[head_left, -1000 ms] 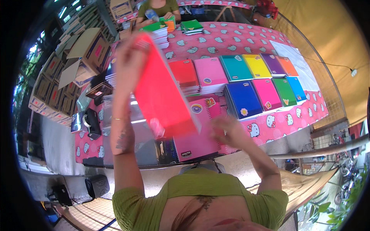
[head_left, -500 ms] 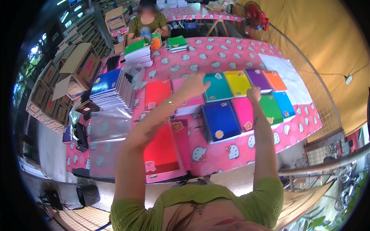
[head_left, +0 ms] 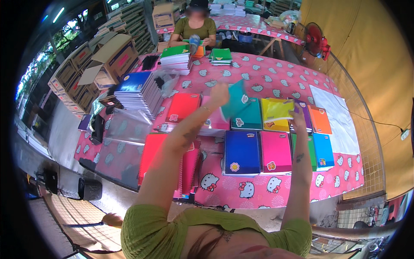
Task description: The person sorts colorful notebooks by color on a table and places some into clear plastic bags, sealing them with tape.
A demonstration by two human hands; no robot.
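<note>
Lifting a teal notebook [head_left: 235,100] clear of the worktop [head_left: 258,82], the left hand [head_left: 219,96] has its fingers clamped on the cover's near edge, tilted above the teal stack [head_left: 248,115]. Just right of that stack, the right hand [head_left: 297,116] pinches a yellow notebook [head_left: 278,110] raised off the yellow stack [head_left: 276,124] (its fingers close round the right edge). Nearer the person than the teal stack lie blue [head_left: 241,152] and pink [head_left: 276,152] stacks; left of it, red ones [head_left: 183,107]. Beyond, another person [head_left: 195,26] sits at green notebooks [head_left: 176,55].
</note>
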